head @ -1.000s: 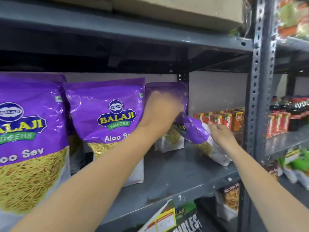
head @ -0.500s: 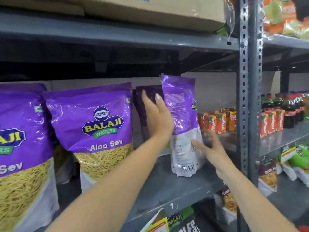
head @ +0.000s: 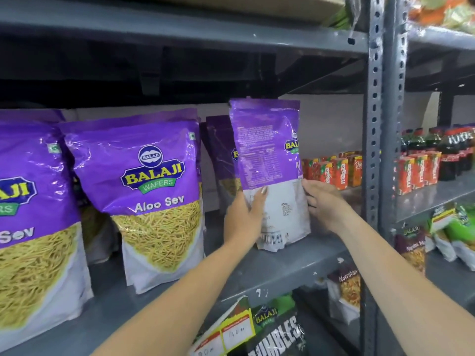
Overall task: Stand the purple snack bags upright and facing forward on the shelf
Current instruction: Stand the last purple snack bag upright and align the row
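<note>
A purple snack bag (head: 267, 150) stands upright on the grey shelf (head: 282, 268), turned so its printed back and barcode face me. My left hand (head: 243, 217) grips its lower left edge. My right hand (head: 325, 204) presses against its lower right side. Behind it stands another purple bag (head: 218, 150), mostly hidden. To the left, two purple Aloo Sev bags (head: 154, 191) (head: 28, 227) stand upright with fronts facing forward.
A perforated grey upright post (head: 385, 160) stands just right of the held bag. Juice cartons (head: 334, 170) sit at the back right, dark bottles (head: 437, 150) beyond the post. Other snack bags (head: 272, 327) fill the shelf below. A shelf board runs close overhead.
The bag, lying tilted on the shelf a second ago, has been lifted upright. My left hand dropped from its top to its lower left edge; my right hand shifted to its lower right side.
</note>
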`<state>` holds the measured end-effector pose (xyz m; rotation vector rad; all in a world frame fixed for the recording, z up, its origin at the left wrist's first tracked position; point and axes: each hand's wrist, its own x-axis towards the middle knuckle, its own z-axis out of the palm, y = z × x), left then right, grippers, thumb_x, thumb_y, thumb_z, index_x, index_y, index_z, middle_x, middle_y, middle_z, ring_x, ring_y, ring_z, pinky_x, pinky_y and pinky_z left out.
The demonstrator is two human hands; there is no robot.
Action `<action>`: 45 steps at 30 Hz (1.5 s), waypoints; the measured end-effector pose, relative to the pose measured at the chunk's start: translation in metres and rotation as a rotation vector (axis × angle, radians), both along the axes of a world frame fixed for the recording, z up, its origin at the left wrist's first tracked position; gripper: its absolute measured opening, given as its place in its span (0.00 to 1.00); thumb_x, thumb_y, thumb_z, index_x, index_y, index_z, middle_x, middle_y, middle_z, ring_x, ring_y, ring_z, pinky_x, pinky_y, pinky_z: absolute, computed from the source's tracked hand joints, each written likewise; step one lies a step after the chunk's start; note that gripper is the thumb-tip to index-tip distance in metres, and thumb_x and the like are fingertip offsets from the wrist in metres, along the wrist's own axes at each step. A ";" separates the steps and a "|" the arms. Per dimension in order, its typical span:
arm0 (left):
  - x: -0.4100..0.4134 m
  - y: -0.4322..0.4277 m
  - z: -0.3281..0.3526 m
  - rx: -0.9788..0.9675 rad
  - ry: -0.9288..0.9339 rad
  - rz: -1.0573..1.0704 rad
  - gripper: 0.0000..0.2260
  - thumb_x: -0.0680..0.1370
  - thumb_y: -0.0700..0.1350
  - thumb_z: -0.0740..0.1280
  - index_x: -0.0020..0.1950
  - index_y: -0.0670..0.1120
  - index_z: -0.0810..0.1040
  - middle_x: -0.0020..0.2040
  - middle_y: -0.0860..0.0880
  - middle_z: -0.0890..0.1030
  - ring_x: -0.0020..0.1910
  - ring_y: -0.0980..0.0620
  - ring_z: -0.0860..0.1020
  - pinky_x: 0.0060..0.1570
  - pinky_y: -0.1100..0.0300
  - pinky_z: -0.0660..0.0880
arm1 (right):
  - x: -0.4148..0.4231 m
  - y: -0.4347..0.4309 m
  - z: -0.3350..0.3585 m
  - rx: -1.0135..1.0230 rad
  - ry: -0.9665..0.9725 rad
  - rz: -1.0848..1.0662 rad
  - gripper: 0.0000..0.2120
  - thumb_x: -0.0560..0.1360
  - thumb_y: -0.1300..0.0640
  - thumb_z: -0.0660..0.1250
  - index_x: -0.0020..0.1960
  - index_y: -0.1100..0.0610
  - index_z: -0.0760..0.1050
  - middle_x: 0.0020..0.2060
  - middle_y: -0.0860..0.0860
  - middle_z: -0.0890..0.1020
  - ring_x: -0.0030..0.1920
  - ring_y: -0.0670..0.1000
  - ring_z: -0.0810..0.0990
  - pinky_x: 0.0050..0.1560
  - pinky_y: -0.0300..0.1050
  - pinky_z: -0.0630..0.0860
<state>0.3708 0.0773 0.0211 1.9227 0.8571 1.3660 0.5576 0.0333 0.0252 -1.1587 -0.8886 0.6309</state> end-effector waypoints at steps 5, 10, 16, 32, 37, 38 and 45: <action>-0.005 -0.015 -0.011 0.159 0.079 -0.030 0.48 0.60 0.63 0.78 0.73 0.59 0.56 0.66 0.60 0.76 0.62 0.57 0.76 0.59 0.54 0.74 | -0.005 -0.006 -0.004 0.048 0.055 0.080 0.10 0.79 0.52 0.60 0.53 0.53 0.79 0.46 0.48 0.86 0.46 0.48 0.83 0.45 0.43 0.76; -0.012 -0.004 -0.013 0.110 0.150 0.018 0.58 0.62 0.60 0.79 0.79 0.53 0.44 0.78 0.51 0.58 0.73 0.48 0.66 0.68 0.50 0.68 | -0.009 -0.013 -0.009 0.073 0.076 0.002 0.21 0.79 0.43 0.56 0.63 0.54 0.76 0.55 0.49 0.84 0.55 0.51 0.81 0.46 0.47 0.72; -0.015 0.012 -0.019 0.153 0.148 0.108 0.20 0.70 0.46 0.76 0.60 0.54 0.75 0.56 0.50 0.71 0.49 0.49 0.78 0.56 0.52 0.77 | -0.018 -0.025 -0.020 0.173 0.079 -0.228 0.10 0.76 0.55 0.64 0.53 0.55 0.81 0.45 0.52 0.86 0.45 0.51 0.81 0.40 0.44 0.72; -0.023 0.008 -0.006 -0.156 -0.156 -0.081 0.21 0.66 0.54 0.78 0.56 0.50 0.80 0.51 0.54 0.85 0.50 0.57 0.83 0.57 0.53 0.78 | -0.050 -0.056 -0.011 0.179 -0.116 -0.184 0.11 0.75 0.66 0.65 0.52 0.53 0.79 0.52 0.56 0.84 0.45 0.49 0.82 0.40 0.44 0.81; -0.027 0.019 -0.007 -0.207 -0.194 -0.197 0.15 0.76 0.44 0.71 0.61 0.45 0.76 0.54 0.52 0.84 0.47 0.64 0.81 0.39 0.75 0.75 | -0.021 -0.032 -0.021 -0.069 -0.344 -0.054 0.40 0.69 0.54 0.75 0.75 0.52 0.59 0.67 0.49 0.70 0.67 0.51 0.69 0.64 0.48 0.69; -0.027 0.019 -0.008 -0.211 -0.191 -0.213 0.14 0.76 0.44 0.70 0.61 0.45 0.76 0.53 0.53 0.83 0.44 0.67 0.81 0.38 0.76 0.74 | -0.020 -0.028 -0.021 -0.096 -0.345 0.002 0.43 0.68 0.54 0.75 0.77 0.52 0.56 0.68 0.50 0.70 0.68 0.52 0.70 0.65 0.50 0.70; -0.015 0.021 -0.017 -0.202 -0.219 -0.226 0.15 0.77 0.47 0.69 0.63 0.48 0.75 0.58 0.53 0.83 0.58 0.56 0.80 0.58 0.59 0.76 | -0.018 -0.016 -0.020 -0.068 -0.362 0.093 0.32 0.67 0.58 0.76 0.68 0.51 0.69 0.54 0.52 0.80 0.54 0.50 0.81 0.51 0.46 0.79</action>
